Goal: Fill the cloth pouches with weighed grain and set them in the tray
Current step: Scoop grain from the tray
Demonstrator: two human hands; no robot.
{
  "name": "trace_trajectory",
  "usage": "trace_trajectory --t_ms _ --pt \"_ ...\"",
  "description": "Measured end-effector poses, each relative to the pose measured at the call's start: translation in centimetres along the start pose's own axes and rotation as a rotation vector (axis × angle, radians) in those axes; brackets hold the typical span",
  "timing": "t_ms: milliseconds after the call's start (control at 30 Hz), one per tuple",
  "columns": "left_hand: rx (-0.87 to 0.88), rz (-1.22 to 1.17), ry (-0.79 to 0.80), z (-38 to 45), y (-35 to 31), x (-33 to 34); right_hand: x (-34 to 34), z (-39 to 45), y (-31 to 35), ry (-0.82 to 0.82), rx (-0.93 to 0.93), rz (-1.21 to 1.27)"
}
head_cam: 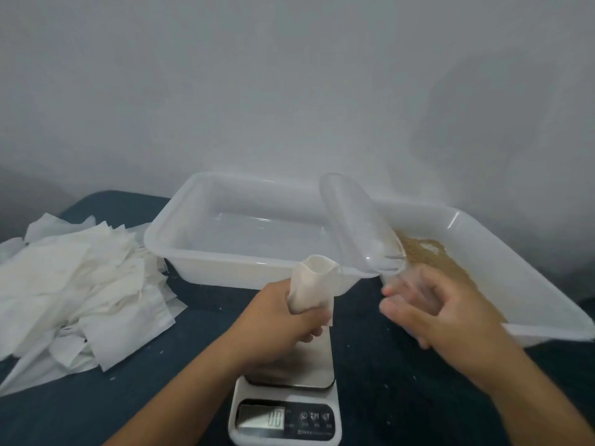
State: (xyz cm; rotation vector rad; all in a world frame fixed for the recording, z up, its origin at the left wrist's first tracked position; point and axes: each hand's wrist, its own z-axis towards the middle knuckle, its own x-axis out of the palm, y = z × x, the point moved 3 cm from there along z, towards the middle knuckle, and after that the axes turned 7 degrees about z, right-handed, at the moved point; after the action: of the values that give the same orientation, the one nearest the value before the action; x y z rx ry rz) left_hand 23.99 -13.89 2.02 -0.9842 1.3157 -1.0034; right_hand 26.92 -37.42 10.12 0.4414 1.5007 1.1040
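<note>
Your left hand point(283, 313) grips the open pouch point(314, 284) over the scale point(286, 410); your right hand point(441, 313), blurred, seems to grip the empty scoop point(360, 226). Scoop grain point(428, 255) next.

Bare cloth point(199, 358) between pouch pile point(77, 294) and scale point(285, 410)

left hand point(283, 312) fist-curled, gripping | right hand point(441, 312) curled, blurred

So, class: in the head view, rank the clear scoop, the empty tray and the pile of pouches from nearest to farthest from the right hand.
1. Clear scoop: held in the right hand.
2. Empty tray: ahead, to its left.
3. Pile of pouches: far left of the table.
</note>
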Motion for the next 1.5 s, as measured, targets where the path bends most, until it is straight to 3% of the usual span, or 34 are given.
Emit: trace_trajectory --t_ms 100,233,400,533,667,900,1033,1233,1500 --pt "0.031 0.042 0.045 -0.5 0.1 -0.6 5.5 1.8 -1.0 0.088 0.004 0.227" --pt "0.064 0.137 0.104 -1.1 0.4 -1.1 8.6 3.2 -0.2 -0.068 -0.118 0.321" --pt "0.163 0.099 0.146 -1.9 0.9 -2.9 9.8 3.1 -0.4 -0.104 -0.189 0.379" --pt "0.230 0.088 0.014 -2.0 1.0 -4.5 10.2 2.8 -0.6 -0.096 -0.179 0.438" --pt "0.226 0.109 -0.021 -2.0 1.9 -5.1 10.0 2.5 -1.2 -0.082 -0.171 0.427" --pt "0.129 0.563 -0.111 -1.7 3.5 -4.9 10.2 3.2 -3.7 -0.041 -0.115 0.159" --pt "0.108 0.527 -0.216 -1.8 3.5 -6.1 9.4 3.2 -3.6 -0.148 -0.104 0.171" --pt "-0.113 0.478 -0.484 -1.6 4.6 -8.7 8.3 2.7 -2.9 -0.414 -0.197 0.296" --pt "-0.182 0.366 -0.633 -1.5 5.7 -11.0 7.8 3.0 -3.2 -0.524 -0.230 0.376"
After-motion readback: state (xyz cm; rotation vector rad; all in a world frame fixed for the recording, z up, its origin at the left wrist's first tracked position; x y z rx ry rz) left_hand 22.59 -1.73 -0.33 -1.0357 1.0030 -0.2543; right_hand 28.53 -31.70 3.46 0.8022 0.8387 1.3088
